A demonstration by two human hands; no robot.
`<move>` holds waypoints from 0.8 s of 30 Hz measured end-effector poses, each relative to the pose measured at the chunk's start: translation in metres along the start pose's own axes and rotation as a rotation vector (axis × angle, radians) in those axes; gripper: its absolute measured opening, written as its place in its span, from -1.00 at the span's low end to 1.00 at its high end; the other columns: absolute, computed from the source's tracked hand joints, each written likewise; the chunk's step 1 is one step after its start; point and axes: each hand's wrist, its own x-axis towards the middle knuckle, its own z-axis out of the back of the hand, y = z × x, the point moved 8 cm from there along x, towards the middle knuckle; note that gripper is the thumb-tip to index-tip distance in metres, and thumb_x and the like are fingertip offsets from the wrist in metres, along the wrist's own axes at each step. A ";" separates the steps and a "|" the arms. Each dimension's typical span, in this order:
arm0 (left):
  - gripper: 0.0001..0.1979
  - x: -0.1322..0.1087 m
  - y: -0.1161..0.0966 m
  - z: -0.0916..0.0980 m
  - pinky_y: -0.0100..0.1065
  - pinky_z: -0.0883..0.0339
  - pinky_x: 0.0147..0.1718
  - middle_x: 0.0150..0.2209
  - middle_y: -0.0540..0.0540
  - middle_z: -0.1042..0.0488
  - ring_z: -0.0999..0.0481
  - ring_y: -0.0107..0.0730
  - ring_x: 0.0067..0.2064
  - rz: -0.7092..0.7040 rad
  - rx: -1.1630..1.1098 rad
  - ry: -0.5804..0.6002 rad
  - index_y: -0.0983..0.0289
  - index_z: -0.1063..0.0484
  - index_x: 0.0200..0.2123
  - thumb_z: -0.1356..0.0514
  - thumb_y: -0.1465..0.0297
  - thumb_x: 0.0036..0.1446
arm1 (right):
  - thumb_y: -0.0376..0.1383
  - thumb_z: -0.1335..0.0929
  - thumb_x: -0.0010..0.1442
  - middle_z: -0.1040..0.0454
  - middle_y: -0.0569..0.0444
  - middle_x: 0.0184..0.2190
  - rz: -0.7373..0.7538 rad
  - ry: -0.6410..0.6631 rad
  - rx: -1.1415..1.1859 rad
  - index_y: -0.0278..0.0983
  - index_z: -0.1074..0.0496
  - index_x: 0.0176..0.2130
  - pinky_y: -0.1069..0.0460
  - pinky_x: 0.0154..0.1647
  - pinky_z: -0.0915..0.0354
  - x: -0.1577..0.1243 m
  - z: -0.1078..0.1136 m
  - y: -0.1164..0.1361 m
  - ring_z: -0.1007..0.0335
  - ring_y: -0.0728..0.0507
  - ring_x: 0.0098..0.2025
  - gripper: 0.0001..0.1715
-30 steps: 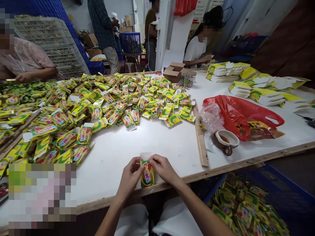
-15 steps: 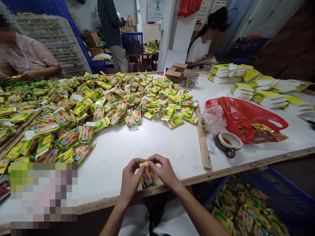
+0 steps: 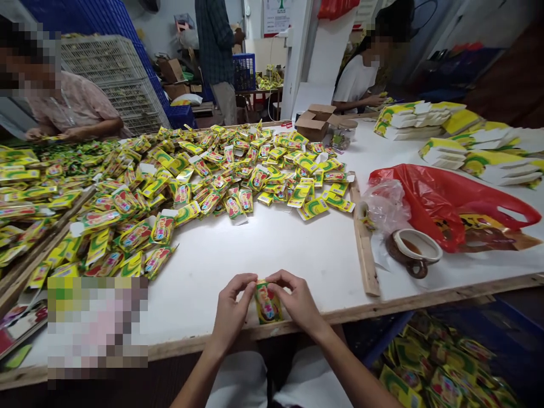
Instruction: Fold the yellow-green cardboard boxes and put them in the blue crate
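A small yellow and green printed carton [image 3: 268, 309] stands at the table's front edge, its red picture and coloured lettering toward me. My left hand [image 3: 235, 306] pinches the carton's upper left corner between thumb and fingers. At its upper right, the thumb and fingertips of my right hand [image 3: 295, 297] close on the top end. The top flap is mostly hidden by my fingertips. Beyond my hands lies a large heap of similar cartons [image 3: 208, 175], some with white end flaps standing out.
A wooden strip [image 3: 366, 255] borders my area on the right. Past it are a mug of brown liquid [image 3: 412, 249], a red plastic bag [image 3: 429, 192] and stacks of flat cartons [image 3: 419, 122]. A blue crate [image 3: 505, 334] of cartons is below right. Co-workers sit far left and far right; another stands behind.
The whole view has shifted, so the scene sits farther right. Both hands stay at the carton's top, with the left fingertips slightly more toward its corner. The far-right co-worker's hands have moved.
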 end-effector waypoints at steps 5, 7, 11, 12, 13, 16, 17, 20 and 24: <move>-0.56 0.031 0.004 0.125 -0.03 -0.21 0.00 0.01 0.33 -0.38 -0.36 0.00 0.04 -0.101 0.682 -0.396 0.35 -0.28 0.02 -0.13 0.25 0.10 | -0.01 -0.32 0.07 -0.55 -0.05 -0.35 -0.158 -0.125 -0.455 -0.10 -0.49 -0.35 -0.11 -0.27 -0.35 -0.048 0.145 0.011 -0.47 -0.25 -0.29 -0.72; -0.47 0.043 0.012 0.180 0.16 -0.06 0.04 0.06 0.47 -0.31 -0.23 0.21 0.13 0.006 1.016 -0.520 0.44 -0.19 0.08 -0.11 0.27 0.09 | 0.06 -0.35 -0.02 -0.54 -0.17 -0.34 -0.220 -0.177 -0.687 -0.03 -0.50 -0.38 -0.20 -0.28 -0.31 -0.076 0.213 0.008 -0.48 -0.30 -0.32 -0.71; -0.42 0.059 0.031 0.219 0.31 0.04 0.00 -0.07 0.47 -0.39 -0.31 0.29 0.04 0.171 1.113 -0.419 0.48 -0.08 0.11 -0.12 0.35 0.05 | 0.10 -0.34 -0.07 -0.53 -0.20 -0.23 -0.156 -0.262 -0.760 0.04 -0.50 -0.32 -0.29 -0.15 -0.26 -0.098 0.248 0.011 -0.46 -0.37 -0.18 -0.67; -0.41 0.058 0.031 0.211 0.27 -0.03 -0.02 -0.10 0.43 -0.40 -0.34 0.25 0.01 0.175 1.049 -0.393 0.45 -0.08 0.10 -0.14 0.33 0.03 | 0.09 -0.34 -0.05 -0.53 -0.18 -0.22 -0.169 -0.217 -0.702 0.01 -0.50 -0.30 -0.28 -0.13 -0.28 -0.094 0.230 0.010 -0.45 -0.37 -0.16 -0.66; -0.39 0.057 0.030 0.198 0.19 -0.14 -0.05 -0.11 0.38 -0.39 -0.38 0.18 -0.03 0.169 0.986 -0.374 0.40 -0.08 0.10 -0.17 0.29 0.01 | 0.07 -0.35 -0.01 -0.53 -0.16 -0.22 -0.191 -0.156 -0.627 -0.03 -0.49 -0.28 -0.25 -0.12 -0.31 -0.086 0.203 0.007 -0.45 -0.36 -0.15 -0.66; -0.33 0.041 0.021 0.128 -0.16 -0.38 -0.22 -0.13 0.18 -0.34 -0.47 -0.15 -0.15 0.099 0.767 -0.326 0.24 0.01 0.11 -0.20 0.18 0.00 | -0.03 -0.29 0.14 -0.53 -0.07 -0.27 -0.160 -0.076 -0.357 -0.15 -0.44 -0.28 -0.16 -0.13 -0.36 -0.053 0.105 0.008 -0.45 -0.28 -0.16 -0.71; -0.29 0.033 0.018 0.101 -0.20 -0.39 -0.23 -0.14 0.15 -0.31 -0.47 -0.21 -0.18 0.053 0.568 -0.303 0.22 0.04 0.11 -0.24 0.19 -0.03 | -0.08 -0.28 0.17 -0.52 -0.04 -0.25 -0.124 -0.054 -0.243 -0.17 -0.42 -0.26 -0.13 -0.10 -0.36 -0.042 0.073 0.008 -0.45 -0.24 -0.16 -0.74; -0.31 0.008 0.010 0.026 -0.26 -0.38 -0.19 -0.13 0.10 -0.28 -0.47 -0.28 -0.16 -0.014 0.135 -0.177 0.15 0.03 0.07 -0.28 0.26 -0.05 | -0.20 -0.32 0.16 -0.44 -0.03 -0.09 -0.050 -0.028 0.057 -0.18 -0.30 -0.10 -0.05 -0.09 -0.38 -0.019 0.002 0.000 -0.44 -0.17 -0.10 -0.71; -0.52 -0.012 0.006 -0.015 -0.28 -0.36 -0.20 -0.19 0.06 -0.36 -0.49 -0.32 -0.19 0.022 -0.129 -0.020 0.13 0.01 0.06 -0.14 0.32 0.13 | -0.30 -0.31 0.16 -0.44 0.04 -0.20 -0.008 -0.032 0.148 -0.18 -0.24 -0.10 -0.01 -0.16 -0.38 -0.010 -0.023 -0.017 -0.47 -0.10 -0.21 -0.73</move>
